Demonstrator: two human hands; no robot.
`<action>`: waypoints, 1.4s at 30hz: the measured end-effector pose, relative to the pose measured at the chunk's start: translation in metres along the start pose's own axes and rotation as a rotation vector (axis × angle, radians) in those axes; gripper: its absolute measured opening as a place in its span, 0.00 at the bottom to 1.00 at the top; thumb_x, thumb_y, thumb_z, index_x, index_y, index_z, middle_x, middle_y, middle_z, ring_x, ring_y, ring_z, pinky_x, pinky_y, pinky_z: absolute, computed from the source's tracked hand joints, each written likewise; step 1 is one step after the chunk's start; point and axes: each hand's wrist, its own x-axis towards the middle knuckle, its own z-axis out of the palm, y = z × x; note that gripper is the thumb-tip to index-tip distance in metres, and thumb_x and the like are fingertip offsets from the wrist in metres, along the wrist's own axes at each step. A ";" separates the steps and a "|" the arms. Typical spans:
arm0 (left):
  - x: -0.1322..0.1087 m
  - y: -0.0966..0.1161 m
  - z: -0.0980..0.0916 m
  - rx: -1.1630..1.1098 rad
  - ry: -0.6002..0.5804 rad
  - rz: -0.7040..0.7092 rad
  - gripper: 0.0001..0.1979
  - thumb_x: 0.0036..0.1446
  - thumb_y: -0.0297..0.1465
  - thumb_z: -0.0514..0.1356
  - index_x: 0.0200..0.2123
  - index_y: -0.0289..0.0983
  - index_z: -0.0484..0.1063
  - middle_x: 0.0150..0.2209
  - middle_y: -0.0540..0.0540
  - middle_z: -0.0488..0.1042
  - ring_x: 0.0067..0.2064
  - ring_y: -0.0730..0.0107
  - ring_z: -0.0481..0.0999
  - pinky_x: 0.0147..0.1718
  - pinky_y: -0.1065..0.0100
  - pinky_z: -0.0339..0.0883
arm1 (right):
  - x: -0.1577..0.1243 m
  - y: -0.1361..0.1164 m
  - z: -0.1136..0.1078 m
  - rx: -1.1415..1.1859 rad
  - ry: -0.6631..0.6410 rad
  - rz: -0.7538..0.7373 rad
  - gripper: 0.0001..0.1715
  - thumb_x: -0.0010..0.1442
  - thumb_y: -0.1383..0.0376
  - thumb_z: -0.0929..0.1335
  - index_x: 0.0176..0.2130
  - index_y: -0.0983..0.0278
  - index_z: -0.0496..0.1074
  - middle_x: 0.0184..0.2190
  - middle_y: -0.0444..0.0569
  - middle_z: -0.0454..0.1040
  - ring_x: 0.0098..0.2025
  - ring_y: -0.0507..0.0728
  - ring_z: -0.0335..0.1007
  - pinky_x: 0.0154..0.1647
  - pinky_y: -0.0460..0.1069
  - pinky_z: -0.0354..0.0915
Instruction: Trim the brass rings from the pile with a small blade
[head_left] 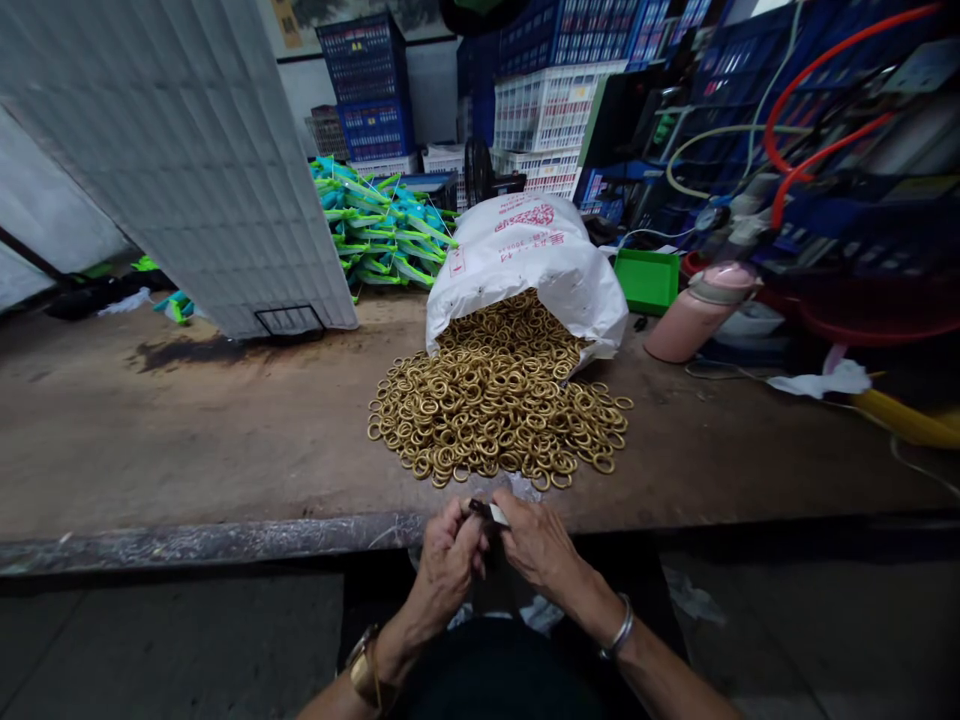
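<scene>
My left hand [448, 556] is closed in a pinch at the table's front edge. Whatever sits between its fingertips is too small and dark to name. Close against it, my right hand [538, 545] grips a small white-handled tool [497, 514], whose dark end meets the left fingertips. Just beyond both hands lies a heap of brass-coloured rings [487, 420]. The rings spill from the mouth of a white woven sack [525, 250] with red print, which lies on its side.
A tall pale corrugated panel [225, 180] stands at left, beside a pile of green and blue plastic pieces [390, 235]. To the right are a green tray [646, 281], a pink bottle [697, 315] and orange hoses [780, 150]. Stacked crates [375, 90] stand behind.
</scene>
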 end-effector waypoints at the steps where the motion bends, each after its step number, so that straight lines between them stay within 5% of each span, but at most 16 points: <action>1: -0.002 0.001 0.001 -0.019 -0.026 -0.012 0.17 0.51 0.44 0.57 0.27 0.35 0.62 0.18 0.56 0.61 0.16 0.83 0.59 0.16 0.78 0.55 | 0.000 0.002 0.000 -0.028 0.005 0.029 0.09 0.53 0.71 0.58 0.34 0.62 0.63 0.23 0.44 0.71 0.25 0.53 0.66 0.24 0.46 0.46; 5: -0.007 0.008 0.005 -0.221 -0.159 -0.042 0.16 0.50 0.43 0.58 0.29 0.34 0.65 0.19 0.54 0.65 0.17 0.82 0.61 0.18 0.75 0.61 | 0.003 0.009 -0.003 -0.109 0.092 0.127 0.08 0.55 0.71 0.58 0.34 0.63 0.63 0.25 0.47 0.72 0.26 0.53 0.67 0.24 0.47 0.46; 11: -0.002 0.008 -0.001 -0.480 -0.105 -0.152 0.14 0.49 0.38 0.61 0.27 0.31 0.68 0.30 0.43 0.72 0.29 0.71 0.72 0.22 0.73 0.65 | 0.020 0.012 -0.007 -0.160 0.279 0.259 0.10 0.56 0.71 0.60 0.40 0.64 0.63 0.30 0.48 0.75 0.28 0.54 0.69 0.25 0.47 0.48; 18: 0.003 -0.006 -0.010 -0.736 -0.152 -0.296 0.10 0.47 0.34 0.61 0.32 0.35 0.68 0.25 0.48 0.71 0.22 0.75 0.68 0.17 0.75 0.60 | 0.030 0.015 -0.001 -0.239 0.264 0.286 0.14 0.55 0.74 0.59 0.41 0.63 0.64 0.29 0.49 0.74 0.29 0.56 0.70 0.25 0.48 0.49; 22: 0.010 -0.010 -0.014 -0.814 -0.136 -0.388 0.13 0.43 0.35 0.64 0.21 0.33 0.65 0.23 0.49 0.69 0.23 0.77 0.67 0.18 0.76 0.58 | 0.028 0.020 -0.001 -0.204 0.301 0.259 0.12 0.56 0.74 0.58 0.37 0.62 0.65 0.25 0.46 0.73 0.27 0.55 0.69 0.24 0.48 0.48; 27: 0.016 -0.011 -0.011 -0.573 -0.019 -0.258 0.15 0.44 0.39 0.64 0.24 0.33 0.65 0.24 0.49 0.69 0.22 0.77 0.67 0.16 0.76 0.57 | 0.019 0.012 -0.008 -0.098 0.325 0.113 0.11 0.54 0.74 0.57 0.35 0.62 0.63 0.31 0.47 0.71 0.30 0.55 0.67 0.27 0.47 0.51; 33: 0.019 -0.009 -0.009 -0.122 0.041 -0.062 0.16 0.49 0.44 0.59 0.32 0.36 0.65 0.16 0.58 0.58 0.15 0.81 0.53 0.13 0.77 0.47 | 0.006 -0.005 -0.011 0.154 0.162 -0.048 0.14 0.51 0.75 0.57 0.36 0.61 0.62 0.27 0.45 0.69 0.29 0.54 0.65 0.30 0.46 0.55; 37: 0.015 -0.003 -0.010 -0.080 0.057 0.015 0.14 0.49 0.41 0.58 0.25 0.35 0.66 0.18 0.56 0.59 0.19 0.80 0.55 0.19 0.75 0.52 | 0.006 -0.012 -0.007 0.303 0.155 -0.023 0.07 0.57 0.68 0.57 0.34 0.62 0.62 0.25 0.44 0.68 0.28 0.53 0.64 0.30 0.46 0.57; 42: 0.008 -0.006 -0.012 0.064 0.072 0.233 0.11 0.53 0.37 0.55 0.24 0.36 0.68 0.22 0.51 0.66 0.26 0.73 0.64 0.29 0.72 0.58 | 0.012 -0.016 -0.007 0.596 0.117 0.101 0.12 0.58 0.60 0.58 0.28 0.62 0.63 0.21 0.42 0.66 0.25 0.51 0.61 0.27 0.45 0.58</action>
